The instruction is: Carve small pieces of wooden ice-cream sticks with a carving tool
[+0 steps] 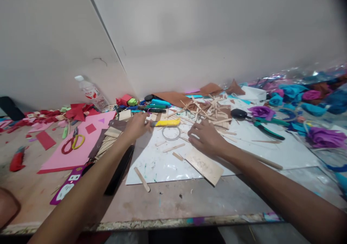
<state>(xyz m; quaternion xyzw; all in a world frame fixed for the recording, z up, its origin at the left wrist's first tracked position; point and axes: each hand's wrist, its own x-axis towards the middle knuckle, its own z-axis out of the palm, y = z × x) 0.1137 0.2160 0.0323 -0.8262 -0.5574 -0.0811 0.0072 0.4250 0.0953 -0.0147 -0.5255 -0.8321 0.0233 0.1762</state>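
Observation:
My left hand (137, 126) is at the middle of the table, its fingers closed at the dark end of a yellow utility knife (167, 122). The knife lies level, pointing right, just above a clear round ring (171, 132). My right hand (204, 137) hovers palm down with bent, parted fingers and nothing visible in them. It is beside a heap of wooden craft sticks (214, 108) and above a thin wooden board (204, 165). Loose stick pieces, among them a craft stick (142, 179), are scattered over the white sheet (162, 170).
Left are a pink sheet (58, 153), scissors (73, 143), a bundle of sticks (108, 141) and a plastic bottle (92, 93). Green-handled pliers (267, 126) and a purple paper flower (326, 137) lie right. Another person's limb (8, 208) shows at lower left. A wall stands behind.

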